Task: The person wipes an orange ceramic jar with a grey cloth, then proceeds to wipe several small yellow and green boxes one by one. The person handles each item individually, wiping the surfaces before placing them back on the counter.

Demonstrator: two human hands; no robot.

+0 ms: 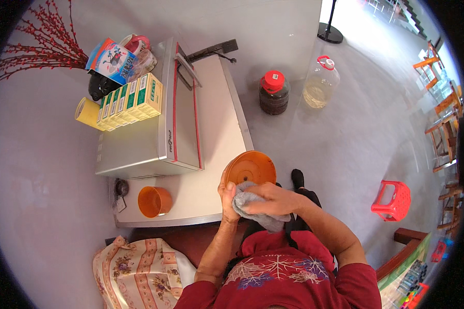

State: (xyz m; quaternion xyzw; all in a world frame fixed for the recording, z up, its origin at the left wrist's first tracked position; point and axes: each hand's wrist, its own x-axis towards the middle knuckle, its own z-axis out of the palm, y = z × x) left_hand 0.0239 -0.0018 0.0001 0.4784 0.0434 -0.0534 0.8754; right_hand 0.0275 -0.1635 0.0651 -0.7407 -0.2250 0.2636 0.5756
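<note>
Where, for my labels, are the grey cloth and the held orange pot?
Grey cloth [271, 222]: head view, on its bunched lower part.
Held orange pot [253, 166]: head view, on its inner wall.

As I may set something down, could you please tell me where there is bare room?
The flat white tabletop is bare between its right edge and the boxy silver metal appliance, and between the round orange plastic pot on it and the left hand. The appliance's top is crowded at the far end with rectangular yellow and green cardboard cartons.
</note>
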